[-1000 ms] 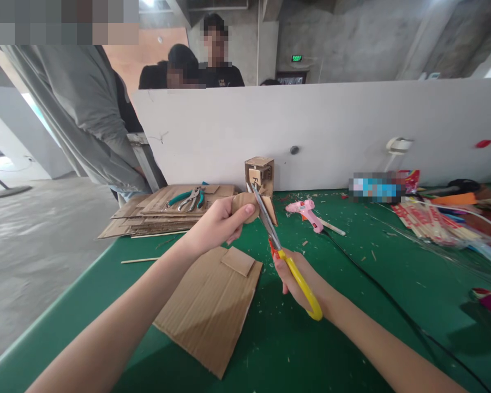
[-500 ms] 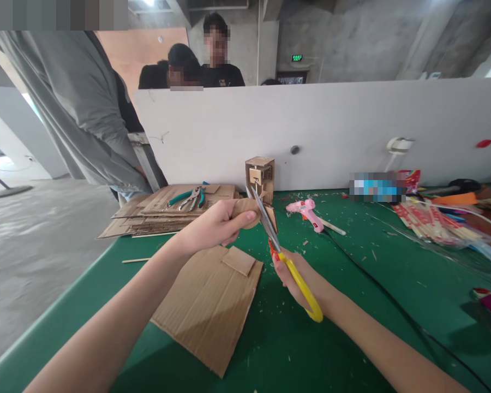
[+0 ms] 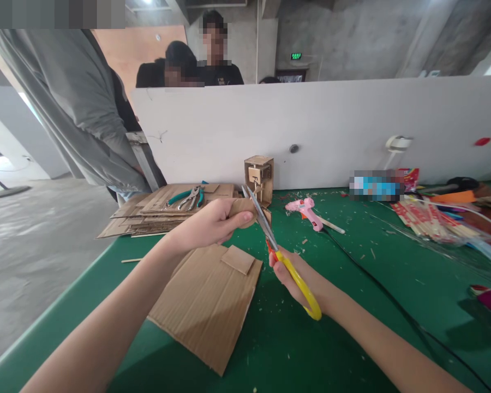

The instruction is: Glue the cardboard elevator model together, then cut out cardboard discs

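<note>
1. At the far left, a person in a loose grey long-sleeved garment (image 3: 77, 103) stands beyond the table edge.
2. A thin pale wooden stick (image 3: 131, 261) lies on the green table surface (image 3: 331, 333), near the left forearm.
3. A stack of brown corrugated cardboard sheets (image 3: 125, 219) carries metal pliers with teal handles (image 3: 193, 198).
4. The left hand (image 3: 208, 221) is raised above the table, thumb and fingers closed on a small brown cardboard piece (image 3: 244, 206).
5. Below it lies a large flat brown cardboard sheet (image 3: 204, 308), with a small cardboard rectangle (image 3: 238, 260) on its far right corner.
6. Beyond the hands, an open-fronted brown cardboard box (image 3: 259, 161) stands near the white upright panel (image 3: 213, 131).
7. Long scissors with yellow and orange handles (image 3: 281, 257) have their metal blades slightly parted, right by the held piece; whether they bite into it, I cannot tell.
8. The right hand (image 3: 307, 274) has its fingers curled around those handles.
9. Right of the blades lies a pink glue gun (image 3: 306, 210).
</note>
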Motion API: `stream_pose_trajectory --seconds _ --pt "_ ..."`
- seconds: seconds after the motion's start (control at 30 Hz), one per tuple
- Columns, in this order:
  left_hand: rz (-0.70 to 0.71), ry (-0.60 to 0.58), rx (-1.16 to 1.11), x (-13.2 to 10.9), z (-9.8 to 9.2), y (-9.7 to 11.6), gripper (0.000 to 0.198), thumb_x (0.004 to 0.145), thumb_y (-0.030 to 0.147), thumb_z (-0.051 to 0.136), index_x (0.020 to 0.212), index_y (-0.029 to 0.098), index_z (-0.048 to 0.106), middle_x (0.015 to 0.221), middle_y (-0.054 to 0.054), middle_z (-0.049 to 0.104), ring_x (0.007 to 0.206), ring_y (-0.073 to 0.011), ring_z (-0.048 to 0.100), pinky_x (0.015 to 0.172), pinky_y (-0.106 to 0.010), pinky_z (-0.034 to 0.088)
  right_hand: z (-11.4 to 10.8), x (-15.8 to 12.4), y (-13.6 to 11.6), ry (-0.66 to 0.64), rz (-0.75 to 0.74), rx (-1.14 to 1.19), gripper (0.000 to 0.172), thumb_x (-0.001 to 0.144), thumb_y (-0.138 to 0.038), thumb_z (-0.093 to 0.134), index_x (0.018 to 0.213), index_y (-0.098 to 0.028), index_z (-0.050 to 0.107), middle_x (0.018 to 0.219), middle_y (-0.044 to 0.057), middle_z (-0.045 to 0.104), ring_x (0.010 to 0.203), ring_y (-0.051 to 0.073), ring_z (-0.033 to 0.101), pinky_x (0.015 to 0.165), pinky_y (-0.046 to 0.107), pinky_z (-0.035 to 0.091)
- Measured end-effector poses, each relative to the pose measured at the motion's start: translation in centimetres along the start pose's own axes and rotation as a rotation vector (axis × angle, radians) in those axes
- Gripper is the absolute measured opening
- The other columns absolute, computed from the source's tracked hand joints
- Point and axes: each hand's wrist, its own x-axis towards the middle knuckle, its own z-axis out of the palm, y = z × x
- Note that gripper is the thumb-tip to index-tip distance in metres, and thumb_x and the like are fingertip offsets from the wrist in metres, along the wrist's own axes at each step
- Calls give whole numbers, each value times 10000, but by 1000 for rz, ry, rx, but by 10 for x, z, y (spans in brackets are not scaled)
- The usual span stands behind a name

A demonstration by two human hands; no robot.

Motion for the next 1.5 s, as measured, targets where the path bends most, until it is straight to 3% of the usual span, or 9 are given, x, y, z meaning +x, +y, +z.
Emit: stream_pose_trajectory --seconds 0.23,0.43,0.83,0.97,1.1,1.2,1.3,1.5 --pt "-11 -69 -25 -1 0 8 330 965 338 393 669 193 377 473 80 371 386 -29 331 361 -130 281 4 0 -1 37 -1 -11 481 895 -676 325 826 -206 402 653 -6 462 540 137 427 499 270 321" --pt "-46 -56 -23 -2 0 5 337 955 359 409 663 195 368 490 75 362 392 -35 335 352 -137 281 4 2 2 49 6 -17 530 870 -726 278 778 -215 385 598 -18 431 502 138 444 483 268 321" --pt "-91 -146 12 -5 -9 9 343 935 397 449 666 205 360 467 81 344 388 -44 342 355 -150 273 2 0 1 28 -34 -37 529 872 -720 288 854 -207 415 648 -5 477 524 135 421 511 274 338" --pt "-73 23 -4 2 6 3 319 914 409 493 687 189 445 445 63 433 377 -47 392 354 -155 283 7 3 6 96 -12 0 505 893 -695 277 837 -211 409 656 0 484 540 143 448 508 274 363" --pt "-83 268 -328 14 38 -5 335 862 487 557 777 178 459 503 52 522 408 -68 515 405 -167 397 17 7 15 223 -7 74 482 920 -660 264 847 -212 428 676 2 489 559 144 468 514 272 394" --pt "-65 370 -513 19 56 -7 339 879 492 525 793 173 449 623 41 564 427 -74 571 427 -188 447 19 8 14 249 10 112 467 933 -640 259 841 -215 428 680 1 487 564 139 463 515 267 406" --pt "-56 376 -529 19 57 -6 326 909 468 480 769 179 421 618 53 550 399 -64 557 402 -179 414 13 7 6 189 25 109 473 926 -651 264 852 -212 423 691 3 487 569 136 461 526 271 422" --pt "-54 243 -280 14 32 -7 309 937 380 462 703 188 398 413 71 485 350 -46 432 391 -157 321 5 4 0 93 10 67 518 909 -682 248 864 -202 439 743 19 489 614 140 474 557 279 445"
